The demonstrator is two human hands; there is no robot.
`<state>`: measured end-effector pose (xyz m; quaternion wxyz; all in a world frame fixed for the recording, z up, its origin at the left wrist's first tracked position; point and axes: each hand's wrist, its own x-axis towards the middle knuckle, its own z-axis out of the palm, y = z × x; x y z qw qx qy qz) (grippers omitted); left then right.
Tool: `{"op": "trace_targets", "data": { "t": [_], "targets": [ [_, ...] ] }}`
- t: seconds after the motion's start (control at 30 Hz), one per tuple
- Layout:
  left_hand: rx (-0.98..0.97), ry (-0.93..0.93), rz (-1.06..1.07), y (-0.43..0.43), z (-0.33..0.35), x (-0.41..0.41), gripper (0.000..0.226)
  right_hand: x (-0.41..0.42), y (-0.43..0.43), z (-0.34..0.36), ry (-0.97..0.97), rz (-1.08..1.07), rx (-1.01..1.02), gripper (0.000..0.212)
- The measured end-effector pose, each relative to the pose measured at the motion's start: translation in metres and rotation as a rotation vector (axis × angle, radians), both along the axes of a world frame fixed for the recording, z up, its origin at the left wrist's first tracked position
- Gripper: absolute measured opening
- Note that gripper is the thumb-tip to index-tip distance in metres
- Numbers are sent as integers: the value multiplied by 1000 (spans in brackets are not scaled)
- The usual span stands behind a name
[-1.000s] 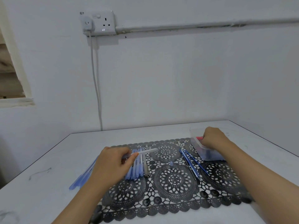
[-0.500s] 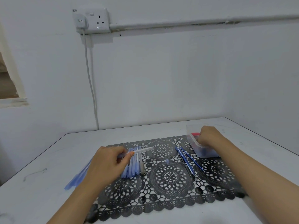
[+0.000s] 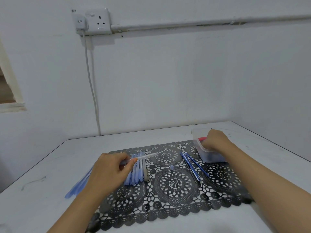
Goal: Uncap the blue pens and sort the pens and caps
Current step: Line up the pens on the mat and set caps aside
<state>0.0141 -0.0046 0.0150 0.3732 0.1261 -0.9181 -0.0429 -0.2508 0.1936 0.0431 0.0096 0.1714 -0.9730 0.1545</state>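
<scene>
My left hand point(image 3: 109, 170) pinches a clear pen barrel point(image 3: 147, 156) between thumb and fingers, just above a row of light blue pens point(image 3: 134, 173) lying side by side on the black lace mat point(image 3: 175, 199). More light blue pens point(image 3: 75, 188) stick out to the left from under that hand. My right hand point(image 3: 216, 140) reaches into a clear plastic tub point(image 3: 211, 157) at the mat's right end, its fingertips hidden inside. Thin dark blue pens point(image 3: 191, 165) lie slanted beside the tub. A small blue cap point(image 3: 172, 167) stands alone mid-mat.
The mat lies on a white table point(image 3: 42, 190) pushed against a white wall. Something red point(image 3: 202, 138) shows inside the tub. A wall socket point(image 3: 99, 21) with a hanging cable point(image 3: 92, 91) is above the table's far edge.
Both hands stay about where they were, the left still holding the clear barrel and the right still in the tub. Only the camera view has shifted slightly.
</scene>
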Motion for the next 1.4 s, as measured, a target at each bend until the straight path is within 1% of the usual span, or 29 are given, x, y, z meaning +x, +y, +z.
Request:
{"op": "trace_targets", "data": {
  "t": [0.1, 0.17, 0.27, 0.33, 0.4, 0.43, 0.5, 0.57, 0.63, 0.7, 0.77, 0.8, 0.87, 0.97, 1.0, 1.07, 1.1, 1.13, 1.2, 1.33, 1.4],
  "targets": [
    [6, 6, 3, -1, 0, 0, 59, -4, -1, 3, 9, -36, -182, 16],
    [-1, -2, 10, -1, 0, 0, 61, -5, -1, 5, 1, -38, -289, 15],
    [2, -17, 11, 1, 1, 0, 53, -2, -2, 8, 6, -3, -498, 15],
    [3, -27, 11, 2, 2, 1, 48, 2, -4, 10, -26, 60, -620, 19],
    [1, -32, 13, 2, 3, 1, 47, 13, -7, 13, -33, 147, -667, 26],
    [3, -34, 12, 2, 3, 1, 48, 18, -9, 14, 15, 204, -651, 31],
    [-1, -35, 16, 1, 2, 1, 48, 28, -14, 16, 163, 306, -562, 33],
    [6, -39, 25, 2, 3, 1, 47, 39, -18, 19, 252, 385, -507, 30],
    [19, -43, 31, 4, 5, 2, 42, 52, -21, 23, 279, 466, -460, 22],
    [33, -36, 29, 6, 6, 3, 41, 67, -22, 25, 329, 535, -324, 21],
    [38, -33, 30, 7, 7, 3, 43, 78, -26, 22, 494, 608, -161, 26],
    [39, -34, 33, 7, 7, 4, 44, 81, -28, 18, 567, 672, -165, 27],
    [37, -38, 40, 6, 7, 4, 44, 85, -33, 9, 629, 806, -234, 26],
    [39, -32, 41, 3, 6, 3, 46, 86, -36, -5, 707, 952, -185, 22],
    [41, -29, 41, 4, 6, 3, 46, 86, -36, -10, 724, 975, -162, 35],
    [42, -27, 48, 3, 6, 3, 47, 84, -34, -21, 736, 993, -125, 80],
    [39, -27, 52, 2, 6, 3, 47, 83, -33, -26, 751, 988, -124, 94],
    [35, -27, 53, 2, 6, 3, 47, 83, -32, -29, 765, 987, -127, 101],
    [37, -32, 51, 2, 6, 3, 47, 81, -32, -34, 780, 1000, -145, 104],
    [41, -40, 45, 3, 6, 3, 47, 78, -31, -36, 697, 1008, -180, 109],
    [40, -42, 50, 4, 7, 3, 48, 78, -31, -37, 700, 1005, -191, 109]
  ]
}}
